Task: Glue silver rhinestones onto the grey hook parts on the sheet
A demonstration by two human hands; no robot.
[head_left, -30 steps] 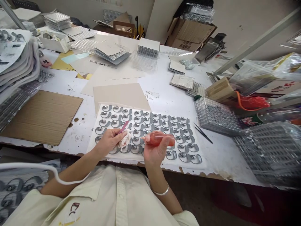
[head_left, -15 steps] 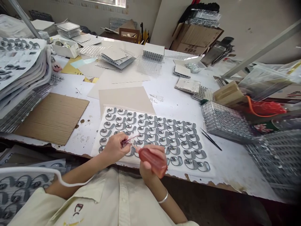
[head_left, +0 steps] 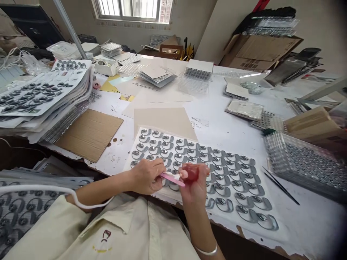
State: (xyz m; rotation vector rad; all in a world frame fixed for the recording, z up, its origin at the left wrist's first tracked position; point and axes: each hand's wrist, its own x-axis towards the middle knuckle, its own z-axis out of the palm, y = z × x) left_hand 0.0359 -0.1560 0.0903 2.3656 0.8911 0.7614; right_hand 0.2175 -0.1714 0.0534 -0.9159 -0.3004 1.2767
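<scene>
My left hand (head_left: 148, 177) is closed on a slim pink strip-like tool (head_left: 175, 179), whose exact kind I cannot make out. Wrapped round a translucent red squeeze bottle (head_left: 190, 171) are the fingers of my right hand (head_left: 194, 187). The two hands meet closely, and the pink tool's end lies right by the bottle and the right fingers. Some white material shows between them, too small to name. Below and around the hands lies a white sheet (head_left: 267, 231) with rows of grey curved pieces (head_left: 268, 222), each bearing a small round shiny part.
Black tweezers (head_left: 282, 187) lie right of the sheet. A cardboard piece (head_left: 90, 133) and a stack of filled sheets (head_left: 40, 90) are at left. Behind the sheet is beige card (head_left: 162, 122). Clear trays (head_left: 311, 166) stand at right; a white cable (head_left: 54, 189) crosses by my left arm.
The view has swung left and up, so the table appears shifted right. My right hand has turned the red bottle, now mostly covered by its fingers. The pink tool now points toward the right hand.
</scene>
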